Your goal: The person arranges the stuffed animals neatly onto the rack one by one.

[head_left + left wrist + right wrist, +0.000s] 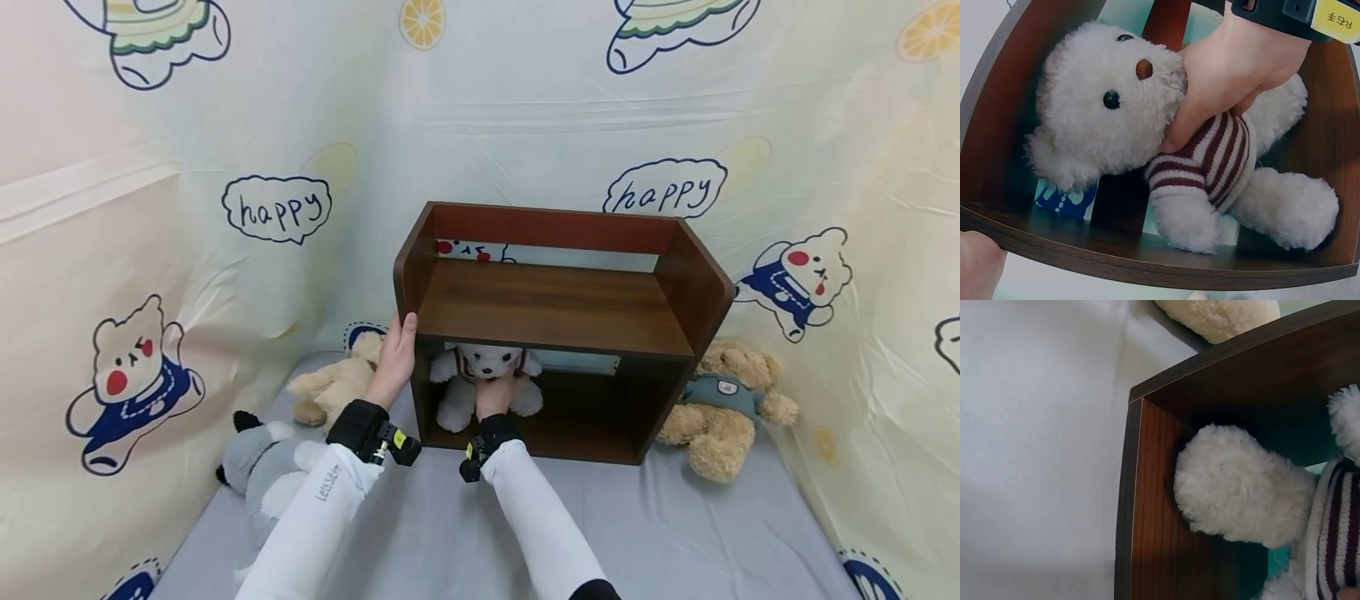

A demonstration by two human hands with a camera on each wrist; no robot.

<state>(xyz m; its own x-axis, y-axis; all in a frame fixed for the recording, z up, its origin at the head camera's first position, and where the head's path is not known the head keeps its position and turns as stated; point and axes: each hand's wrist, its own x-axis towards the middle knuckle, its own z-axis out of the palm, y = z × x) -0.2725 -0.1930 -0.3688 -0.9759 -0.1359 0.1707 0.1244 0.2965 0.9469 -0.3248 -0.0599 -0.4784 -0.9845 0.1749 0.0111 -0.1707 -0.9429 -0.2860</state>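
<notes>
A white teddy bear (1110,112) in a striped sweater (1222,156) sits in the lower compartment of a dark brown wooden shelf (555,304), near its left side. My right hand (495,396) reaches into the compartment and grips the bear at the neck, just under its chin. In the left wrist view the thumb of that hand lies on the sweater's collar. The right wrist view shows the bear's fluffy leg (1241,487) by the shelf's bottom board. My left hand (393,362) rests against the outside of the shelf's left side panel, fingers straight and pointing up.
Left of the shelf, a cream plush toy (337,387) lies behind a grey and white plush toy (266,471). A brown teddy bear (720,408) in a blue-grey top sits at the right. Grey cloth (675,533) covers the surface; printed curtains (480,108) surround it.
</notes>
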